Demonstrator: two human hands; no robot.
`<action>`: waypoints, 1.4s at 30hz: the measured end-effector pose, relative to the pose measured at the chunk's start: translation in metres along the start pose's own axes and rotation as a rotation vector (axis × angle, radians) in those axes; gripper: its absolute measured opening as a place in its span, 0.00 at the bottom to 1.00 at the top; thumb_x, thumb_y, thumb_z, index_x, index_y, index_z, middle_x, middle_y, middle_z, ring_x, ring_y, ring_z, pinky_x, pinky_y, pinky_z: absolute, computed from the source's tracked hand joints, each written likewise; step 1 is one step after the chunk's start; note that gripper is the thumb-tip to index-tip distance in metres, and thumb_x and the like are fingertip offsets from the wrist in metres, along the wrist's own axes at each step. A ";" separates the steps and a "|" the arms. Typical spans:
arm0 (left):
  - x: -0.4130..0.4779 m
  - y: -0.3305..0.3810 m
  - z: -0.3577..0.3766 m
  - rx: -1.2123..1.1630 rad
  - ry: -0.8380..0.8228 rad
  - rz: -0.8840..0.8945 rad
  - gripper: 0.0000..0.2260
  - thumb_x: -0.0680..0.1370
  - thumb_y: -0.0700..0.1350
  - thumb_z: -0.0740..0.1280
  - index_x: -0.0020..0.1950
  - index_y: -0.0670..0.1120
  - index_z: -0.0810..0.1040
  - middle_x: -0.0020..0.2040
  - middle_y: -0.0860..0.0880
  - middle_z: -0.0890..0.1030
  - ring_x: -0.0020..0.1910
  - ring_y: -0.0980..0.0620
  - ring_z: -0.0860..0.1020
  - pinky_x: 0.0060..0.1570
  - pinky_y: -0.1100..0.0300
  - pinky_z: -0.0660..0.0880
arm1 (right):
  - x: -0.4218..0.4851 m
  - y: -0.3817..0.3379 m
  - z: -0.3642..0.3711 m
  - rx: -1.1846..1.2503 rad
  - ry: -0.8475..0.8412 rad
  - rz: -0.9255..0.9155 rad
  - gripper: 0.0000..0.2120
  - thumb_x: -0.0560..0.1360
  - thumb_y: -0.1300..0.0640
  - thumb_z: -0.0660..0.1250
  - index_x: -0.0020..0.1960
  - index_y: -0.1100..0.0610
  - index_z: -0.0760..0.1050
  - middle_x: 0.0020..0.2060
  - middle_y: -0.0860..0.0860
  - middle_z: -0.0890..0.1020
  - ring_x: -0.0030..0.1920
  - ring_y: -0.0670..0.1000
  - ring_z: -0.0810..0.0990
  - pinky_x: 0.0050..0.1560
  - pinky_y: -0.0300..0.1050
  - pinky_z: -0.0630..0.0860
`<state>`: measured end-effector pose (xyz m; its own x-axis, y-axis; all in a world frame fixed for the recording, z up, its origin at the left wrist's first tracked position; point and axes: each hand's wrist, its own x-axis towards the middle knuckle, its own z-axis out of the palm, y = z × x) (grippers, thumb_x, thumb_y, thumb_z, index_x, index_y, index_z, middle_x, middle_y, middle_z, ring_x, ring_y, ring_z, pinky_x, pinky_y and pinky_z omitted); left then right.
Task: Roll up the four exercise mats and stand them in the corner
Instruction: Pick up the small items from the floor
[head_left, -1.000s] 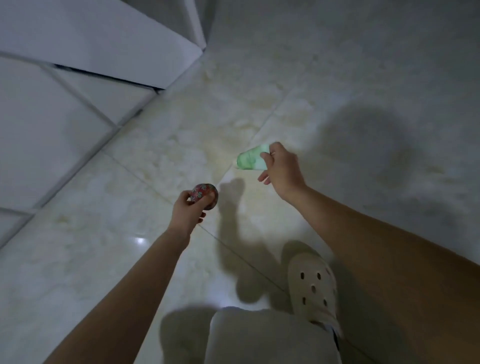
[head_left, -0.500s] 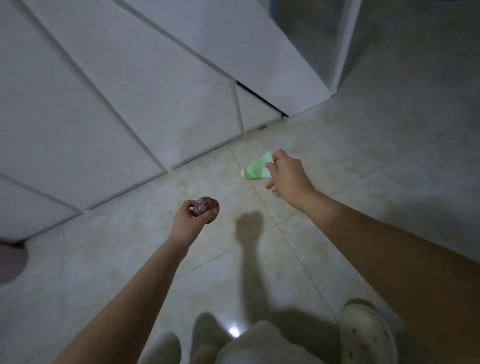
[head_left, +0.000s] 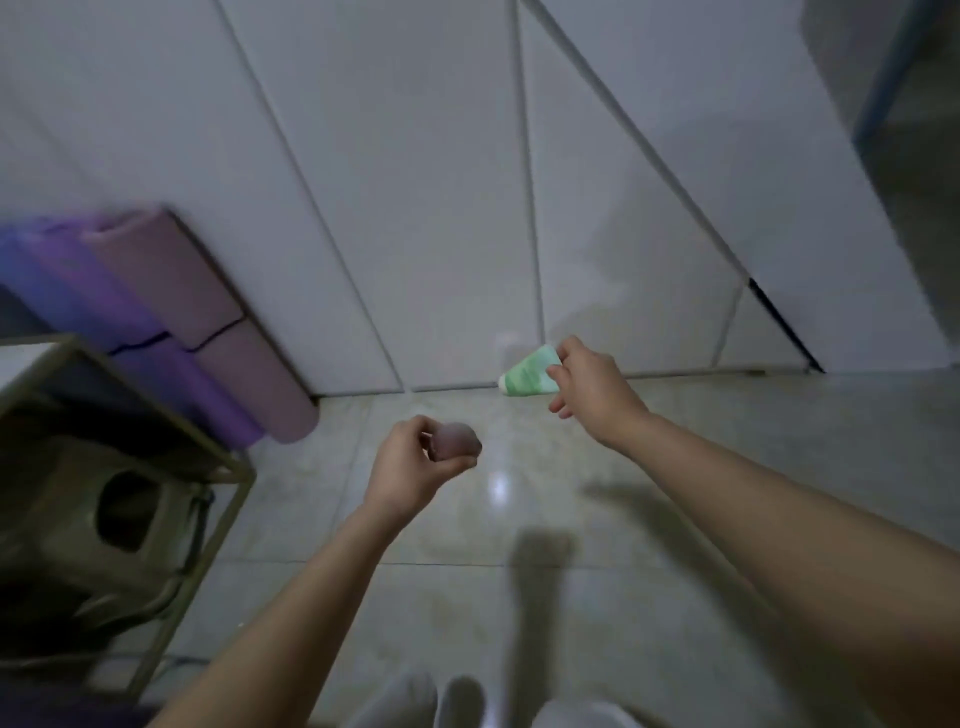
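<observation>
Your left grip (head_left: 415, 467) is curled round a small round ball (head_left: 456, 440). Your right grip (head_left: 592, 389) pinches a green-and-white tube (head_left: 525, 379). The rolled mats (head_left: 208, 332) stand on the floor against the white wall panels (head_left: 426, 197), well to the left of both grips and touched by neither; blur hides their number. An olive metal frame (head_left: 228, 467) stands just in front of them. Half a second ago only a purple edge showed at far left, and both grips held the same things.
</observation>
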<state>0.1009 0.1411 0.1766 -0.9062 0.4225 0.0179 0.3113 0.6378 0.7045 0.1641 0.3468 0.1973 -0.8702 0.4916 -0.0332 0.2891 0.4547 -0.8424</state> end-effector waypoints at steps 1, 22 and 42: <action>-0.003 -0.013 -0.019 0.017 0.035 0.001 0.17 0.64 0.46 0.80 0.44 0.48 0.75 0.40 0.53 0.75 0.35 0.59 0.72 0.33 0.71 0.66 | 0.001 -0.017 0.012 -0.049 -0.031 -0.051 0.03 0.80 0.60 0.56 0.48 0.59 0.66 0.43 0.60 0.77 0.38 0.59 0.82 0.41 0.54 0.81; -0.121 -0.242 -0.365 0.399 0.613 -0.271 0.18 0.69 0.48 0.75 0.56 0.48 0.76 0.52 0.48 0.74 0.54 0.44 0.73 0.56 0.43 0.71 | -0.022 -0.294 0.289 -0.232 -0.251 -0.752 0.04 0.79 0.59 0.58 0.48 0.60 0.67 0.40 0.64 0.81 0.41 0.64 0.80 0.45 0.58 0.76; 0.001 -0.197 -0.300 0.494 0.663 -0.387 0.19 0.77 0.45 0.67 0.67 0.50 0.68 0.63 0.49 0.73 0.64 0.48 0.70 0.66 0.47 0.61 | 0.075 -0.286 0.296 -0.089 -0.355 -0.846 0.04 0.80 0.58 0.58 0.47 0.57 0.65 0.38 0.61 0.81 0.34 0.58 0.82 0.42 0.58 0.79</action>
<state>-0.0476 -0.1773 0.2506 -0.9042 -0.2373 0.3550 -0.0994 0.9255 0.3654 -0.1023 0.0337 0.2764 -0.8727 -0.2810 0.3993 -0.4825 0.6214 -0.6173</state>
